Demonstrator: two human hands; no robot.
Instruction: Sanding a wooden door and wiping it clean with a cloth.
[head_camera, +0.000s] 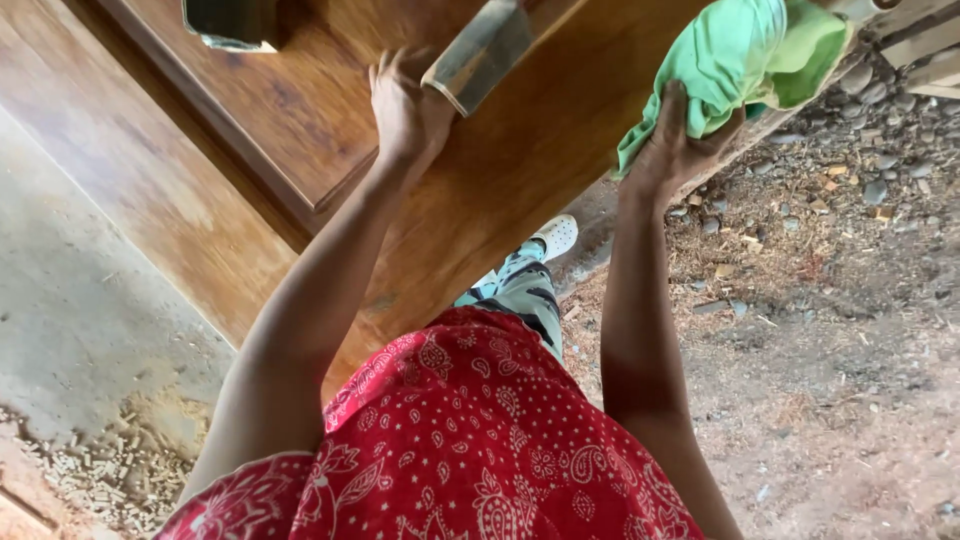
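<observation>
A big varnished wooden door (520, 160) lies flat in front of me, its panel frame to the left. My left hand (405, 110) rests on the wood and grips a flat grey-edged block (480, 50), which looks like a sanding block. My right hand (675, 140) is at the door's right edge, fingers closed on a crumpled green cloth (745, 55) pressed against the wood.
A dark flat object (232, 22) lies on the door at the top left. Bare concrete floor (70, 300) with wood chips (110, 470) is on the left. Dirt, sawdust and pebbles (850, 170) cover the ground on the right. My foot in a white shoe (555, 235) stands under the door.
</observation>
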